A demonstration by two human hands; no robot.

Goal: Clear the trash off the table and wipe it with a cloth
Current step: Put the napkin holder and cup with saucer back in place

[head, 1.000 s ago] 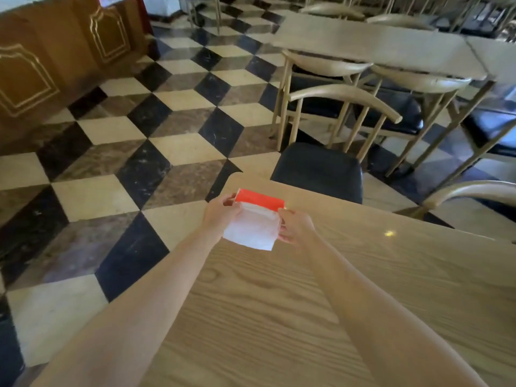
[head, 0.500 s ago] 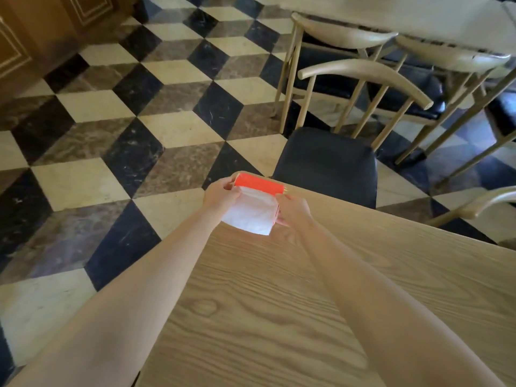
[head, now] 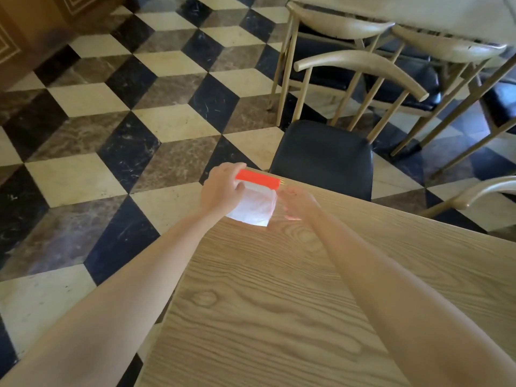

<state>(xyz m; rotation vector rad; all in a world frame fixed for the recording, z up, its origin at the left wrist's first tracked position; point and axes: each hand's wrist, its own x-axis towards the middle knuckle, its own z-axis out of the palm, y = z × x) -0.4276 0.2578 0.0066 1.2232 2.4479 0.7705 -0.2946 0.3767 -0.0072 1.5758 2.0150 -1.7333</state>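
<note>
Our left hand (head: 222,188) grips the left end of the orange-topped white packet (head: 255,203) at the far corner of the table (head: 279,303). Its orange strip runs left to right, with the white body toward us. Just right of it, our right hand (head: 297,203) is loosely spread and holds nothing.

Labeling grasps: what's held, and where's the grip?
Left hand grips the red-topped white packet at its left end. Right hand beside it looks open, holding nothing.

No writing, label, brand or number can be read on the white packet (head: 255,208) or elsewhere.
</note>
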